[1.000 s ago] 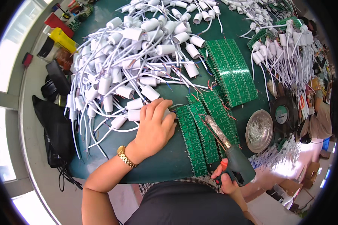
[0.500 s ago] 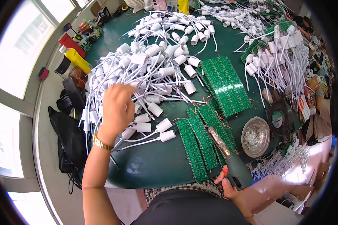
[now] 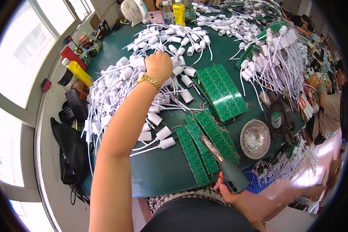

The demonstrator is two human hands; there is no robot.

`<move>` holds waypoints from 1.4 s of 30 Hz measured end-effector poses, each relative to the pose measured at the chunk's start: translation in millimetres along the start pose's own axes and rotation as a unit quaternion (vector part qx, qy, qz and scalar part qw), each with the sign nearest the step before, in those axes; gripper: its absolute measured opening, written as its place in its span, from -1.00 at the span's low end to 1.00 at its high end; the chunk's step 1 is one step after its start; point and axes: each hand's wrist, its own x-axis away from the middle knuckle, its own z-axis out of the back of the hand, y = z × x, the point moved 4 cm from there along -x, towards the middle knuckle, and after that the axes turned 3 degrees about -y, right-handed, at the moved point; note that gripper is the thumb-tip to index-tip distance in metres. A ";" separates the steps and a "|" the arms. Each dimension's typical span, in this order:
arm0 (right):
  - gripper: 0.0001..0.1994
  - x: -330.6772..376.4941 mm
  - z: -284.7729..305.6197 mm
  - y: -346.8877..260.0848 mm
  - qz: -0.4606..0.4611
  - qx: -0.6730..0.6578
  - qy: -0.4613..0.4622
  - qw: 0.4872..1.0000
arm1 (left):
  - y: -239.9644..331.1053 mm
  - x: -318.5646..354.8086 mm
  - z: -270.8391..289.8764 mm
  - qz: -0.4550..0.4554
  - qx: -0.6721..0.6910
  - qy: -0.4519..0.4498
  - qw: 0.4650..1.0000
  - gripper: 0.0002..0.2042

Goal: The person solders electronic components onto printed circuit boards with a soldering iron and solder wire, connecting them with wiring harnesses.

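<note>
My left hand (image 3: 158,66), below a gold watch band (image 3: 149,81), reaches into the heap of white lamp sockets with cables (image 3: 124,73). Its fingers are curled downward among the sockets, and the back of the hand hides what they grip. At the table's front edge my right hand (image 3: 229,194) is closed round the dark green handle of a soldering gun (image 3: 233,174). The gun's metal barrel points up and left, over strips of green circuit boards (image 3: 213,133). A larger stack of green circuit boards (image 3: 222,92) lies just beyond those strips.
A metal bowl (image 3: 255,154) of small shiny bits and a black fan (image 3: 282,116) stand to the right. Another pile of cabled sockets (image 3: 276,58) rises at the far right. Bottles, including a yellow bottle (image 3: 78,70), line the left side. Another person (image 3: 328,104) sits at the right.
My left hand has moved forward and to the right, deeper into the socket heap, with its fingers curling down. The view has shifted slightly; my right hand still holds the soldering gun.
</note>
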 end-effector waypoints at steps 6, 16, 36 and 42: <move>-0.58 9.9 4.2 -5.0 -0.008 -0.025 0.040 0.999 | 5.6 -19.2 -36.4 0.016 -0.082 0.002 0.997 -0.78; -0.61 12.6 14.4 5.9 0.030 -0.064 0.064 0.995 | 3.9 64.3 63.6 -0.109 0.573 0.180 0.792 -0.77; -0.61 -3.1 3.9 21.4 0.073 0.086 0.016 0.994 | 52.3 266.8 26.9 -0.290 0.294 -0.034 0.910 -0.69; -0.63 0.5 0.4 26.2 0.077 0.142 0.030 0.986 | 38.9 271.6 11.5 -0.317 0.255 0.003 0.914 -0.65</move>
